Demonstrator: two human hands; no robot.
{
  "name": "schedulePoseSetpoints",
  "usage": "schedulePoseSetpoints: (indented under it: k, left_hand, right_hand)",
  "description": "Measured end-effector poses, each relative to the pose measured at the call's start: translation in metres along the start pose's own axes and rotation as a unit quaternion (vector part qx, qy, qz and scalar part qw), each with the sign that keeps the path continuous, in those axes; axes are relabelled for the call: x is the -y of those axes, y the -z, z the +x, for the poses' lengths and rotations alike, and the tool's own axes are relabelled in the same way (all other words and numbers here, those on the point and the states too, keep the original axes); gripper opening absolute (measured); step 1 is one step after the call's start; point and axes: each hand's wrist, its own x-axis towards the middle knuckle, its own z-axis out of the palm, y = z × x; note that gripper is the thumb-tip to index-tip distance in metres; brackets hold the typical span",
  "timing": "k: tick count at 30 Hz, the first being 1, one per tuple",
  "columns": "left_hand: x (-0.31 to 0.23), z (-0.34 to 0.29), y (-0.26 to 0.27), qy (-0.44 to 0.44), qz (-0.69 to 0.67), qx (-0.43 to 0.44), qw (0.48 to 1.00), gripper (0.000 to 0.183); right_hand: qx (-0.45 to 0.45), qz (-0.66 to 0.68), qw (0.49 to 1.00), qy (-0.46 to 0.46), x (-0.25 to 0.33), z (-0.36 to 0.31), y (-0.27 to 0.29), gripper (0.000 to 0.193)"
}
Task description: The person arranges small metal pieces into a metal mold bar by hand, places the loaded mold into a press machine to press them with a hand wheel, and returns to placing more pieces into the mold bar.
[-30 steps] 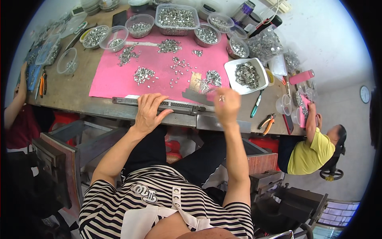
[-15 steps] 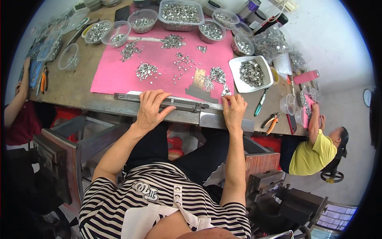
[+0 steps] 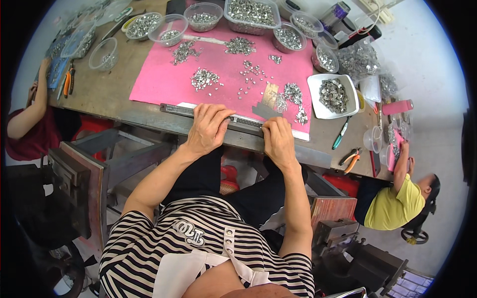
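A long, narrow dark metal bar [image 3: 246,122] with a row of small slots or pieces along its top lies at the table's near edge. My left hand [image 3: 206,126] is closed over its middle, thumb and fingers close together. At the bar's right end, my right hand [image 3: 280,141] grips with bent fingers; the fingertips are partly hidden. Just beyond, on a pink mat [image 3: 164,79], are a flat grey piece [image 3: 267,111], a ribbed tan piece [image 3: 270,94] and loose piles of small shiny metal pieces [image 3: 204,79].
A white square dish [image 3: 314,97] of metal pieces stands right of the mat. Clear tubs [image 3: 203,17] line the far side. Green-handled tweezers [image 3: 341,133] and orange-handled pliers [image 3: 352,161] lie at right. Co-workers sit at left and right [image 3: 395,206].
My right hand has moved left, from beside the small pile at the mat's near right to the bar's right end. My left hand's fingers have drawn closer together. The whole view has shifted.
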Motion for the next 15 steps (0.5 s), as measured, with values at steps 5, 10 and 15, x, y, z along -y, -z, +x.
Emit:
schedulePoseSetpoints:
  k: [5, 10, 15]
  left_hand:
    - [0.0, 0.001, -0.001, 0.001, 0.0, -0.003, 1.0, 0.028]
    - [-0.002, 0.002, 0.0, 0.001, 0.004, -0.014, 1.0, 0.027]
    - [-0.003, 0.001, -0.002, -0.004, 0.0, -0.019, 1.0, 0.028]
  right_hand:
    - [0.056, -0.071, 0.996, 0.022, 0.003, 0.006, 0.005, 0.014]
    - [0.021, -0.001, 1.0, -0.017, 0.001, 0.004, 0.003, 0.013]
    - [-0.061, 0.052, 0.993, -0.092, 0.005, -0.01, -0.008, 0.015]
